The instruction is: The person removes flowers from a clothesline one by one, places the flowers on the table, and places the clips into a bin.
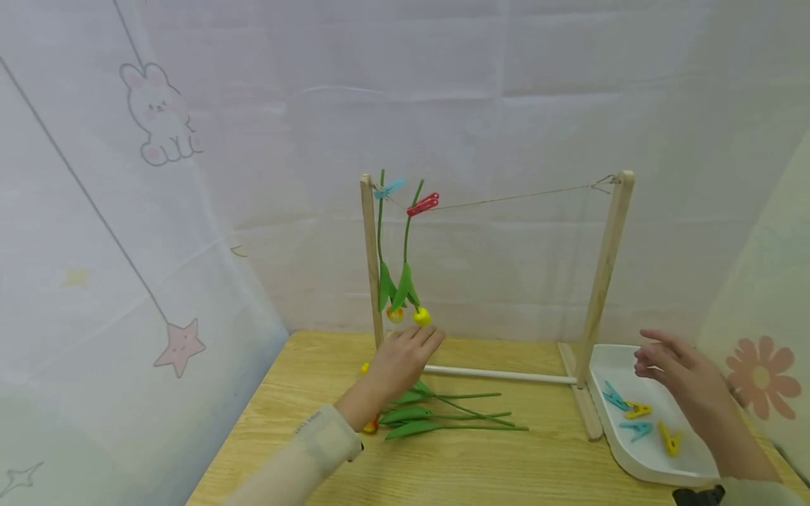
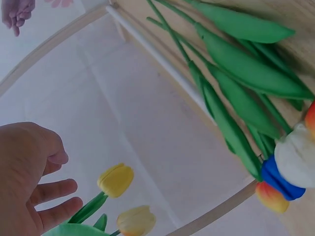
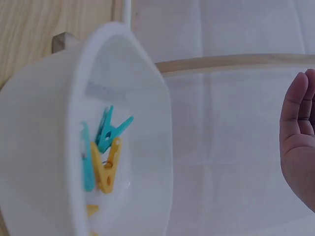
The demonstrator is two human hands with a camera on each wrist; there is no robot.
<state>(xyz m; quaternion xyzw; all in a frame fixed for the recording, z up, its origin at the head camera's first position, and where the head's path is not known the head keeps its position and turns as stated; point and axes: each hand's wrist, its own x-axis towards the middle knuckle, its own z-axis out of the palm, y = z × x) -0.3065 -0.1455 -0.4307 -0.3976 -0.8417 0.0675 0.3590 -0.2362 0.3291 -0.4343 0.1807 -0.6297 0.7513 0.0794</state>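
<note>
Two artificial tulips hang heads down from a string point(image 1: 506, 199) near the left post. A red clothespin point(image 1: 422, 204) clips the stem of the yellow tulip point(image 1: 421, 316), and a blue clothespin point(image 1: 389, 188) clips that of the orange and white tulip point(image 1: 395, 315). Just below the yellow bloom is my left hand point(image 1: 405, 353), its fingers loosely bent and holding nothing in the left wrist view. Several tulips point(image 1: 414, 426) lie on the table under my left forearm, their blooms partly hidden. My right hand point(image 1: 680, 372), empty with relaxed fingers, hovers over a white tray point(image 1: 623, 450).
Blue clothespins point(image 3: 109, 135) and yellow clothespins point(image 3: 106, 167) lie in the tray. A wooden post point(image 1: 606, 281) rises beside the tray, and a white bar point(image 1: 500, 375) joins the frame's feet. Printed cloth point(image 1: 506, 105) stands behind the wooden table point(image 1: 285, 393).
</note>
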